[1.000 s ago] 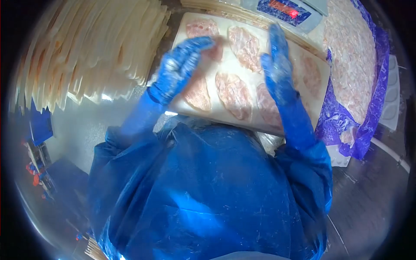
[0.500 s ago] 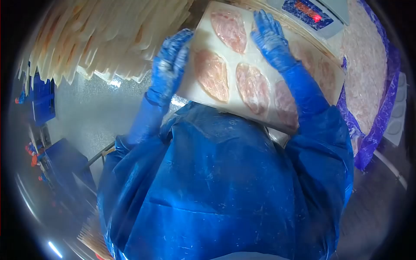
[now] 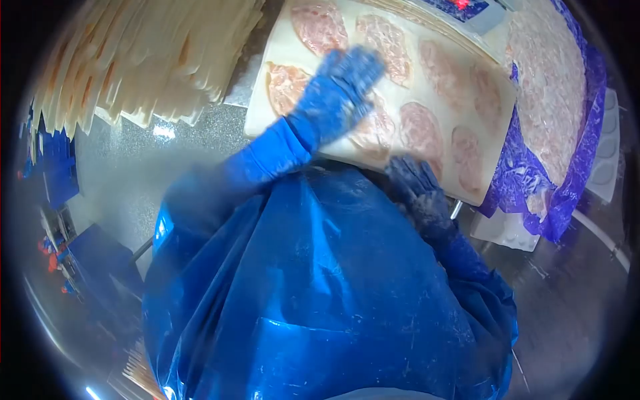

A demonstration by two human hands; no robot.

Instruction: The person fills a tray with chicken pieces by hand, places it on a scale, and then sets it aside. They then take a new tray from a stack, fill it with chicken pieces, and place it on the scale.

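Observation:
A white tray (image 3: 267, 113) carries several flattened pale pink meat portions (image 3: 421, 130) laid in rows. My left hand (image 3: 340, 90), in a blue glove smeared with paste, lies flat with fingers spread across the middle of the tray, over the meat. My right hand (image 3: 417, 187), gloved in blue too, sits at the tray's near edge with fingers curled under or against it; whether it grips the edge I cannot tell. A blue plastic apron (image 3: 320, 293) covers my front below the tray.
A stack of fanned-out white trays (image 3: 140, 60) fills the upper left. A big mound of pink minced meat on blue plastic film (image 3: 553, 100) lies at the right. A scale display with red digits (image 3: 463, 7) is behind the tray. Steel table surface (image 3: 133, 167) shows at left.
My left hand has moved from the tray's left edge onto its middle. My right hand has come down from the tray's far part to its near edge. The tray has shifted right.

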